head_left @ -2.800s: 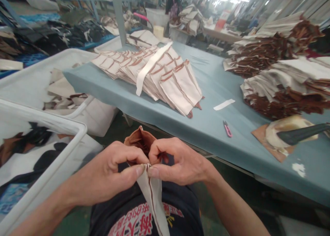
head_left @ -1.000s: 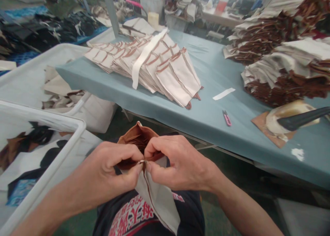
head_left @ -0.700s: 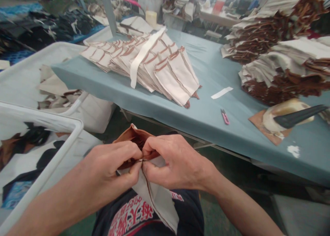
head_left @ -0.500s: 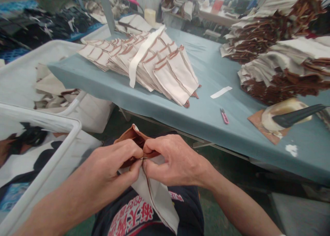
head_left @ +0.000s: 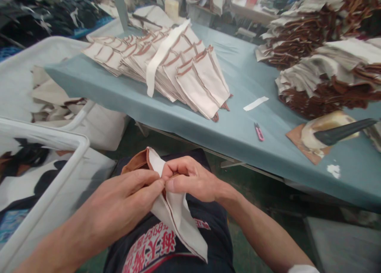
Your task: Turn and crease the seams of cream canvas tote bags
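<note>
Over my lap, a white fabric piece with brown lining and a dark seam (head_left: pixel 186 225) hangs between my hands. My left hand (head_left: pixel 125 203) pinches it near the seam, thumb and forefinger pressed together. Close against those fingertips, my right hand (head_left: pixel 193 179) is closed on the same piece, its fingers curled. The brown inner side shows above my left hand, where a white flap sticks up. What lies right between the fingertips is hidden. The lower end of the piece drapes on a dark apron (head_left: pixel 160 241) with red and white lettering.
On the blue-covered table (head_left: pixel 238 74) lie overlapping white pieces (head_left: pixel 196 78) under a white strip (head_left: pixel 166 54), pink thread snips (head_left: pixel 258 132), a brush (head_left: pixel 342 132) in a cut-open container and piled brown-and-white pieces (head_left: pixel 324 78). White bins (head_left: pixel 86 142) stand at left.
My fingers have shifted on the fabric piece and now sit closer together. Its upper edge has turned, so more of the white flap shows. The view has tilted slightly.
</note>
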Action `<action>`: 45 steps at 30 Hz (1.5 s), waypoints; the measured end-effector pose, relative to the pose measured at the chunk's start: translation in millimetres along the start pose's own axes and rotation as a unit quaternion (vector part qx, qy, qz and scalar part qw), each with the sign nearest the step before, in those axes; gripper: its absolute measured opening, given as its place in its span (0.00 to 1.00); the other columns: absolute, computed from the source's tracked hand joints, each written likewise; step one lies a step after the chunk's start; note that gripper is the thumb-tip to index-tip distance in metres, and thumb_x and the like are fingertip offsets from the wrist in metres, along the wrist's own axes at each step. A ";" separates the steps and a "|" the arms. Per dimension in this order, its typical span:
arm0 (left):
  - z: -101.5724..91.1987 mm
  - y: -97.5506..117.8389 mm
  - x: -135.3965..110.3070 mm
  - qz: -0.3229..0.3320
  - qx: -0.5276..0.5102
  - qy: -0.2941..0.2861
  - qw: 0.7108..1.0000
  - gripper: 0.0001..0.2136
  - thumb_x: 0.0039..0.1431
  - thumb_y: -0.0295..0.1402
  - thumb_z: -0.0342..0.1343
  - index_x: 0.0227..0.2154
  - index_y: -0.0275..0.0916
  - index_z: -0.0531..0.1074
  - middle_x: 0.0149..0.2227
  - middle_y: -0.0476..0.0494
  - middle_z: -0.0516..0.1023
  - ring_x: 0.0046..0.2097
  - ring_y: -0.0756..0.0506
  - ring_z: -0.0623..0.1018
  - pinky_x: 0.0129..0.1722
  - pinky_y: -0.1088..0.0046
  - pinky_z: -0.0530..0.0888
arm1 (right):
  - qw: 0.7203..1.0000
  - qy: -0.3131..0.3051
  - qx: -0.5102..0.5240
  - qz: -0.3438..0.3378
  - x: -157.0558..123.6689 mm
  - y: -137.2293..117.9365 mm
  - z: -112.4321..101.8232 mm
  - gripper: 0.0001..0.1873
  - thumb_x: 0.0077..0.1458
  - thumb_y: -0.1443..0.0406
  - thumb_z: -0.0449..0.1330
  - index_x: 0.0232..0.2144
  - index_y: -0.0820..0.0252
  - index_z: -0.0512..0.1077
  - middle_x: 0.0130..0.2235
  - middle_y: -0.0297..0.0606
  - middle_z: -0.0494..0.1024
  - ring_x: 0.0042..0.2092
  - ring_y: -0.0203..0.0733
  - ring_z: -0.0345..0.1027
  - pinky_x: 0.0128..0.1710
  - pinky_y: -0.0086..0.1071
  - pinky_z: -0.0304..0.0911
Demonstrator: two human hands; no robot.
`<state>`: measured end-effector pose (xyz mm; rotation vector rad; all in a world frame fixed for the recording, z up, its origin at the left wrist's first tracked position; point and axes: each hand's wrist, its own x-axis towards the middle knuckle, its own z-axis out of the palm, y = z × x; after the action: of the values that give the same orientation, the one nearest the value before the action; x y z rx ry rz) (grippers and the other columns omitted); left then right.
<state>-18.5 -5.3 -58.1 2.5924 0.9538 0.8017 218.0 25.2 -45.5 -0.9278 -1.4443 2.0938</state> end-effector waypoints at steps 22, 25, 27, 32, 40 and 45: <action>-1.7 17.0 12.9 0.019 -0.089 0.026 0.996 0.09 0.69 0.22 0.50 0.36 0.44 0.67 0.26 0.55 0.72 0.24 0.50 0.71 0.26 0.71 0.64 | 0.928 0.107 -0.231 -0.271 -17.5 8.4 19.1 0.03 0.47 0.69 0.57 0.26 0.57 0.68 0.25 0.25 0.68 0.25 0.30 0.57 0.28 0.26 0.55; 11.4 5.7 16.1 0.054 -0.081 0.050 0.994 0.10 0.68 0.23 0.51 0.33 0.46 0.63 0.24 0.56 0.68 0.23 0.50 0.66 0.25 0.69 0.60 | 0.965 0.088 -0.133 -0.209 -10.0 14.3 18.0 0.01 0.47 0.67 0.58 0.26 0.56 0.68 0.24 0.24 0.67 0.24 0.30 0.54 0.25 0.26 0.52; 17.9 -0.6 19.7 0.045 -0.091 0.047 0.994 0.12 0.68 0.24 0.49 0.30 0.46 0.59 0.22 0.58 0.65 0.22 0.50 0.64 0.25 0.69 0.59 | 0.976 0.095 -0.066 -0.182 -5.7 18.5 16.4 0.04 0.49 0.64 0.60 0.25 0.56 0.68 0.23 0.23 0.64 0.24 0.30 0.50 0.24 0.26 0.51; 13.1 0.4 24.7 0.009 -0.117 0.003 0.993 0.13 0.72 0.24 0.44 0.30 0.44 0.63 0.26 0.55 0.70 0.26 0.50 0.70 0.30 0.73 0.67 | 0.974 0.118 -0.094 -0.167 -12.0 21.2 10.0 0.03 0.49 0.65 0.61 0.27 0.57 0.69 0.23 0.24 0.64 0.25 0.31 0.52 0.25 0.26 0.50; -5.0 14.8 32.5 -0.039 -0.152 -0.046 0.986 0.17 0.79 0.29 0.46 0.29 0.43 0.67 0.27 0.54 0.72 0.28 0.49 0.71 0.31 0.71 0.66 | 0.925 0.150 -0.267 -0.226 -26.7 9.7 5.7 0.03 0.54 0.67 0.59 0.27 0.57 0.69 0.26 0.26 0.70 0.27 0.32 0.60 0.31 0.27 0.57; -3.1 20.3 40.5 -0.046 -0.124 -0.039 0.990 0.16 0.76 0.28 0.52 0.28 0.41 0.68 0.25 0.57 0.71 0.26 0.52 0.69 0.28 0.75 0.63 | 0.896 0.169 -0.324 -0.253 -31.9 9.3 2.0 0.04 0.54 0.69 0.59 0.28 0.57 0.69 0.28 0.27 0.71 0.30 0.33 0.63 0.34 0.29 0.58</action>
<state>15.8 6.4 -30.6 2.3311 0.8827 0.7381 238.5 -1.0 -44.7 -0.9394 -1.9553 1.0210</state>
